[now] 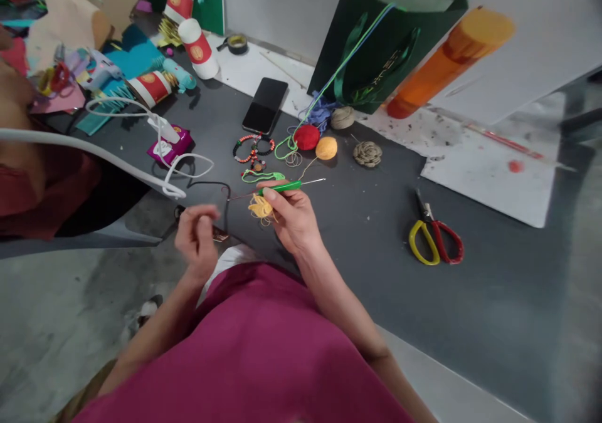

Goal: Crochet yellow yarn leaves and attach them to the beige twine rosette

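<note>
Over a dark grey work surface (470, 310), two bare hands work close together in front of a person's magenta shirt (235, 354). The right hand (294, 219) grips a green-handled crochet hook (282, 187), its fingers and thumb closed around the handle and its thin metal shaft pointing across the body. A small tuft of yellow yarn (260, 207) hangs against that hand, just below the hook, with loose strands trailing. The left hand (197, 238) is raised just beside it, thumb and fingertips pressed together; whether they pinch a fine thread is too hard to tell. A dark cord (226, 188) curves nearby. Just ahead lie a green cord (263, 175), beaded bracelets (249, 150), a red yarn ball (306, 137), an orange-yellow yarn ball (326, 148), and two tan coiled balls (367, 154). A black phone (264, 105) sits beyond them, and scissors with yellow and red handles (435, 241) lie off to the right. Farther back stand a dark green gift bag (380, 47), an orange tube (451, 62), and a paint-flecked white board (489, 166). Red-and-white paper cylinders (197, 48) and colourful craft scraps crowd the far left, where another person's red clothing (32, 191) shows. A white cable (160, 141) loops across the surface, and a concrete floor (70, 291) lies below.
</note>
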